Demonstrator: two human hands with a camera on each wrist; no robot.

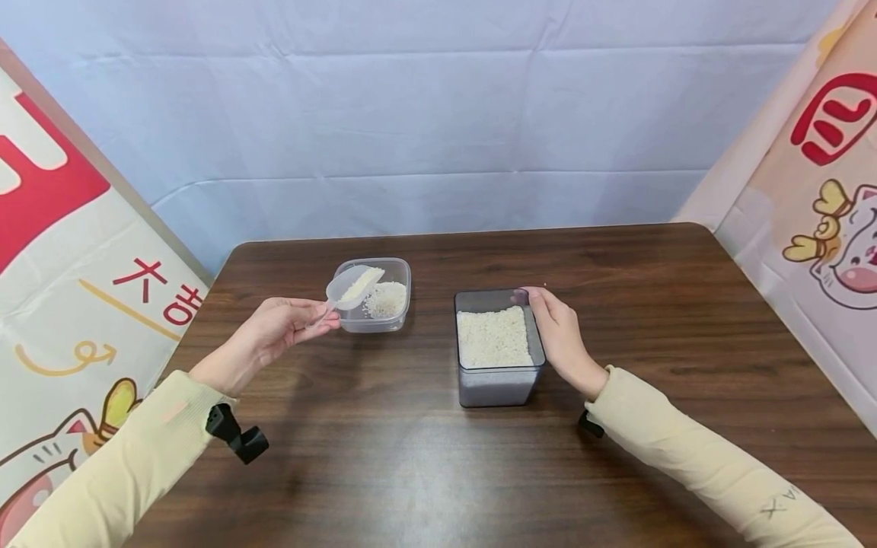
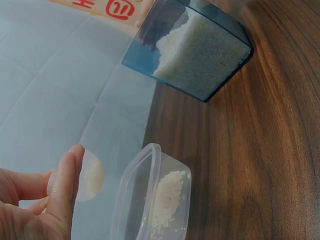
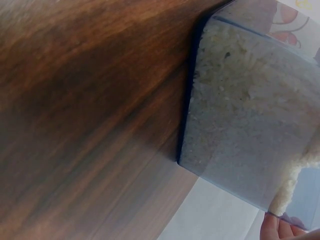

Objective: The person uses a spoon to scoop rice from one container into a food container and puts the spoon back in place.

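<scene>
My left hand (image 1: pixel 291 323) pinches the handle of a clear plastic scoop (image 1: pixel 351 288) that carries white rice. The scoop is tilted over a small clear plastic box (image 1: pixel 404 316), where a small heap of rice (image 1: pixel 387 300) lies. In the left wrist view the scoop (image 2: pixel 91 176) shows partly behind the fingers. My right hand (image 1: pixel 562 335) grips the upper right wall of a dark see-through bin (image 1: pixel 499 388), thumb at its rim. Rice (image 1: pixel 495 337) fills much of this bin. Only fingertips of the right hand (image 3: pixel 282 229) show in the right wrist view.
Both containers stand on a dark wooden table (image 1: pixel 651 304). A pale cloth (image 1: pixel 438 114) hangs behind its far edge. Printed banners flank the table at left (image 1: pixel 103 281) and right (image 1: pixel 815 228). A black strap mount (image 1: pixel 236 434) sits at the left wrist.
</scene>
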